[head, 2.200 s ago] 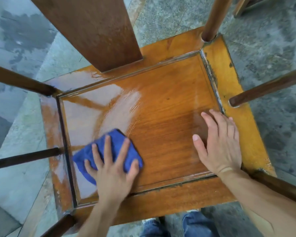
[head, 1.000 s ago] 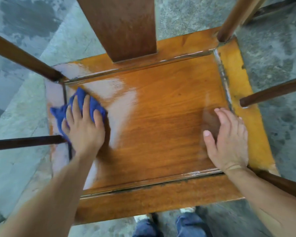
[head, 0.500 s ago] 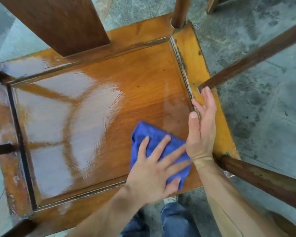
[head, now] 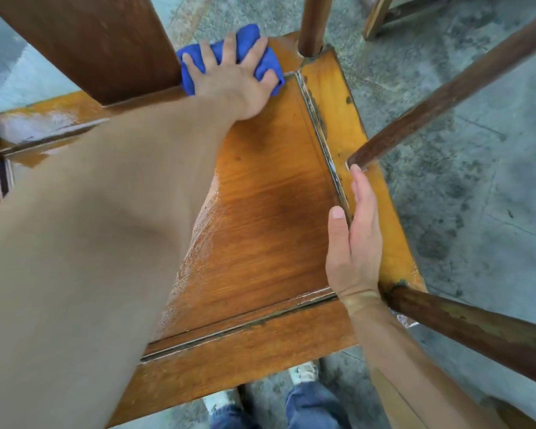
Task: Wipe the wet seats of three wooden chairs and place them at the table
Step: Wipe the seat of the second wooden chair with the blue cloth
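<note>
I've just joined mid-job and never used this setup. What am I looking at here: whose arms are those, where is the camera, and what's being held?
There is no machine: a person works with two bare hands, filmed by one camera worn on the head, looking down. Below is a wooden chair seat, with the backrest board at the top. The left hand reaches to the far edge and presses a blue cloth against the seat's rim. The right hand rests flat along the seat's right edge and holds nothing. Wet sheen shows on the seat's left part. The floor around is grey stone.
</note>
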Action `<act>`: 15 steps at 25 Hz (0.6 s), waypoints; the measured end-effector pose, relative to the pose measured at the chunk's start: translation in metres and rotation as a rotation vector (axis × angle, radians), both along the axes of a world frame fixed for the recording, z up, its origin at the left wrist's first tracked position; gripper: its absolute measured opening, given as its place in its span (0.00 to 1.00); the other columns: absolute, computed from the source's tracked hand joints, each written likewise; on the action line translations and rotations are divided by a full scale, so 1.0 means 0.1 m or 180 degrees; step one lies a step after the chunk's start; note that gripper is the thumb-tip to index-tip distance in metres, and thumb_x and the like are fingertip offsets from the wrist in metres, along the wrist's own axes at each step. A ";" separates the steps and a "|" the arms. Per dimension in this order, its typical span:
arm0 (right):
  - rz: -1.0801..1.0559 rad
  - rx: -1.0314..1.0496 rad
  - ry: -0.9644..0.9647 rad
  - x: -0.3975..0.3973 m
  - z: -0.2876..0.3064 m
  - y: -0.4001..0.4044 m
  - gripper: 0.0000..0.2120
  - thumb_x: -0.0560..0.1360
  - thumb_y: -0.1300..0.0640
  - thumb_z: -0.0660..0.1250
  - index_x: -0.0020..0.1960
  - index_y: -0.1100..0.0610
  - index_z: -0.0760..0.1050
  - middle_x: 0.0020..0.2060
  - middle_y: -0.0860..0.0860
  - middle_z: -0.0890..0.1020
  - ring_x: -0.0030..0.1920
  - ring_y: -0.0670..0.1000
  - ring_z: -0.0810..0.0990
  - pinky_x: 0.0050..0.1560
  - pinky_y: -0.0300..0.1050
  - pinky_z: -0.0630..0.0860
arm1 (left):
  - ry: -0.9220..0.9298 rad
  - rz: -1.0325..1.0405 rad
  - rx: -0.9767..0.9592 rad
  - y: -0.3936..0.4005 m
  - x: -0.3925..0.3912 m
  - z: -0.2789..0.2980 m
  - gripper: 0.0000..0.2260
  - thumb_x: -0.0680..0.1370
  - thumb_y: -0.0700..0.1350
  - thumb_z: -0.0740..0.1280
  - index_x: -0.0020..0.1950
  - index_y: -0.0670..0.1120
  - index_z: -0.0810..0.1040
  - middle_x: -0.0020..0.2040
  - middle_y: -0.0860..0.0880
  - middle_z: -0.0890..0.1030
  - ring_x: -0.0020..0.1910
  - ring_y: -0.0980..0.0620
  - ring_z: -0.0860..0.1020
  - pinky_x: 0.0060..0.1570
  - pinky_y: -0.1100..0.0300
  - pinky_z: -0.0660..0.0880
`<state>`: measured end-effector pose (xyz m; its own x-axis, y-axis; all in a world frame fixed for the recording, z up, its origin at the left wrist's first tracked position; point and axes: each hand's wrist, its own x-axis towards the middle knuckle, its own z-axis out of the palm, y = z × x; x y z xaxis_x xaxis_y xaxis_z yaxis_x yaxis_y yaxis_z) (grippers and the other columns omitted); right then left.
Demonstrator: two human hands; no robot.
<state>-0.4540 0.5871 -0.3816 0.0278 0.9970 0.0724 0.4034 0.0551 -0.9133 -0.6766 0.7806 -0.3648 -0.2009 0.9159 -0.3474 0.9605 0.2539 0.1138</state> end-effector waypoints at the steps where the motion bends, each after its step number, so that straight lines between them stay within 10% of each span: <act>1: -0.0006 0.0002 -0.0088 0.01 -0.01 0.01 0.24 0.83 0.52 0.53 0.78 0.54 0.59 0.77 0.51 0.66 0.78 0.49 0.63 0.76 0.54 0.64 | -0.0021 -0.0052 0.0060 -0.13 0.04 -0.02 0.26 0.81 0.64 0.46 0.80 0.66 0.46 0.83 0.52 0.43 0.81 0.37 0.42 0.75 0.32 0.39; 11: 0.0912 -0.0564 -0.2200 -0.17 0.17 -0.11 0.27 0.79 0.44 0.55 0.76 0.52 0.65 0.78 0.54 0.64 0.80 0.57 0.54 0.80 0.60 0.47 | -0.0200 -0.1230 0.0141 -3.60 0.31 0.09 0.26 0.81 0.61 0.55 0.80 0.62 0.56 0.83 0.53 0.53 0.80 0.39 0.56 0.76 0.36 0.49; 15: 0.1587 -0.0523 -0.2435 -0.56 0.47 -0.85 0.23 0.79 0.43 0.58 0.70 0.51 0.73 0.70 0.48 0.75 0.73 0.54 0.68 0.72 0.58 0.65 | -0.0531 -0.0998 -0.0009 -4.10 0.17 0.29 0.25 0.79 0.61 0.59 0.77 0.62 0.64 0.80 0.53 0.61 0.76 0.43 0.65 0.71 0.43 0.62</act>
<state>-0.5098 0.5025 -0.3349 -0.4040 0.8802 -0.2492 0.8641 0.2777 -0.4199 -0.6600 0.3710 -0.3361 0.1495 0.9231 -0.3544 0.9601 -0.0498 0.2752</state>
